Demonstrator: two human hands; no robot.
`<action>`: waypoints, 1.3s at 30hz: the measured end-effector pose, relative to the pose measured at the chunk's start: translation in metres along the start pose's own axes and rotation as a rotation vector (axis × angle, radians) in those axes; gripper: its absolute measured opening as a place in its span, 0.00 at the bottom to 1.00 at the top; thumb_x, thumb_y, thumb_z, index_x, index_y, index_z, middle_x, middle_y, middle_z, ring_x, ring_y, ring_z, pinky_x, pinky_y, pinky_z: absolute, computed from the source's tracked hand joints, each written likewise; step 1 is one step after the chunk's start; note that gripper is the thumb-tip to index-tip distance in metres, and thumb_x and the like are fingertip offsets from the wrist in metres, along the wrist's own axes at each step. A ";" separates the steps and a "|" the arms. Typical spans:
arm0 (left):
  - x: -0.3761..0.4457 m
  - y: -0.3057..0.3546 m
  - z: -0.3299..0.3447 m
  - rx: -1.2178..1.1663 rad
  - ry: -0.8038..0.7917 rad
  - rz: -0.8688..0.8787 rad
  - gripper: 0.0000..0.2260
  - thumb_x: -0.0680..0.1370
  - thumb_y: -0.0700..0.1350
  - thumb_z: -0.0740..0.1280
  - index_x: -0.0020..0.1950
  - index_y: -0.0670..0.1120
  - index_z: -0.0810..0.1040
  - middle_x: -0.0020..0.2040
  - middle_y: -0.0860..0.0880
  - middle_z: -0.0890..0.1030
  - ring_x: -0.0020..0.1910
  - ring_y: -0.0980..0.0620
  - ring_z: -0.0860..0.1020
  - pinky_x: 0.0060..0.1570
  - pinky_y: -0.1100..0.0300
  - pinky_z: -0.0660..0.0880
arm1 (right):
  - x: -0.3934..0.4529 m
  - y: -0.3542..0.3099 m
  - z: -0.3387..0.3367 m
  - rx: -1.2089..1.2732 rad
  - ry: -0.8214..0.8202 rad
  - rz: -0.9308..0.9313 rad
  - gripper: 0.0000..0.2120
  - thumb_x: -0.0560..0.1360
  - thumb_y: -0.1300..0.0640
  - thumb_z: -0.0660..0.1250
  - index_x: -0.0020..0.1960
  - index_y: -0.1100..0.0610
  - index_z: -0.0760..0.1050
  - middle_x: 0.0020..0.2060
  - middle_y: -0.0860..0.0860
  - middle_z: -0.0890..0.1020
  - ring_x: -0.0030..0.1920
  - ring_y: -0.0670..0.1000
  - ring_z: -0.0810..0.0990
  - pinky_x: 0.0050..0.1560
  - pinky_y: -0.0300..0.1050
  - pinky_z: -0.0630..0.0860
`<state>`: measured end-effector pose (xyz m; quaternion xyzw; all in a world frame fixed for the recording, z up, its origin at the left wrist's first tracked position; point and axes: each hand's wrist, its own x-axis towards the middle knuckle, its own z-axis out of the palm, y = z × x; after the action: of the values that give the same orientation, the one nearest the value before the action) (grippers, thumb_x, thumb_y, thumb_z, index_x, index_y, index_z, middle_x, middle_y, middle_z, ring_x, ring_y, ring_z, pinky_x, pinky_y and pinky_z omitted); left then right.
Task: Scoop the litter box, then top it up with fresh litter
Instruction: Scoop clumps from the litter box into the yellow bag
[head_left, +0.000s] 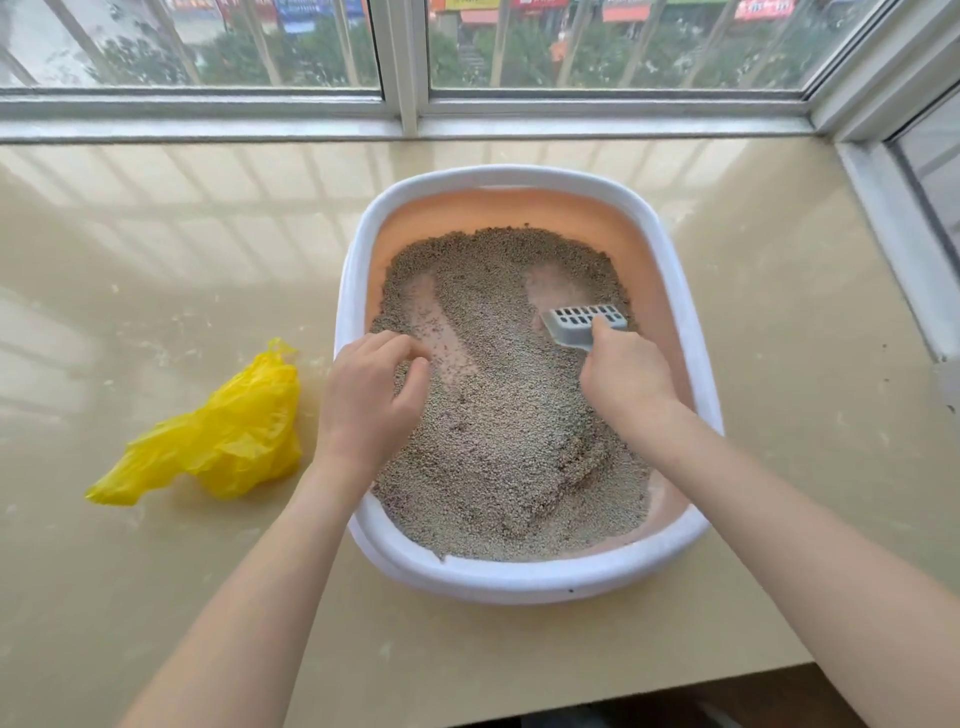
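Observation:
A litter box (524, 584) with a white rim and peach inner walls stands on a beige sill. Grey-brown litter (509, 426) fills it, with two scraped tracks showing the bare floor at the far left and far right. My right hand (623, 374) grips the handle of a grey slotted scoop (584, 322), whose head lies on the litter at the right track. My left hand (366, 395) hovers over the left side of the box, fingers loosely curled with nothing visibly in them, near the rim.
A crumpled yellow plastic bag (223, 436) lies on the sill to the left of the box. Windows with bars run along the back and right. The sill's front edge drops off at the lower right.

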<state>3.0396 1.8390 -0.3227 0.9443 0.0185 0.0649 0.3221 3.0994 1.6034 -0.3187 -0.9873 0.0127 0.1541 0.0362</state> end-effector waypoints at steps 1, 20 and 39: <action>0.000 0.000 0.000 0.002 -0.001 0.000 0.09 0.75 0.46 0.61 0.45 0.47 0.80 0.44 0.54 0.80 0.47 0.52 0.76 0.47 0.60 0.68 | -0.018 0.000 0.001 -0.002 -0.028 -0.014 0.22 0.76 0.63 0.55 0.70 0.59 0.64 0.53 0.58 0.80 0.44 0.57 0.78 0.35 0.47 0.72; -0.001 0.001 -0.003 -0.019 -0.001 0.016 0.09 0.75 0.44 0.62 0.44 0.45 0.81 0.43 0.50 0.81 0.46 0.49 0.77 0.48 0.57 0.69 | -0.116 0.033 -0.042 -0.296 -0.348 -0.301 0.22 0.76 0.56 0.57 0.69 0.47 0.69 0.54 0.50 0.80 0.56 0.54 0.78 0.50 0.46 0.76; 0.000 0.001 -0.001 -0.022 -0.013 0.014 0.09 0.75 0.45 0.61 0.43 0.46 0.81 0.43 0.53 0.81 0.46 0.52 0.77 0.49 0.56 0.71 | -0.070 -0.009 0.003 0.047 0.022 -0.296 0.24 0.80 0.49 0.49 0.75 0.50 0.59 0.52 0.55 0.81 0.47 0.56 0.79 0.39 0.45 0.69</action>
<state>3.0399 1.8385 -0.3209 0.9412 0.0093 0.0613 0.3320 3.0322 1.6136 -0.2998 -0.9789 -0.1289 0.1358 0.0815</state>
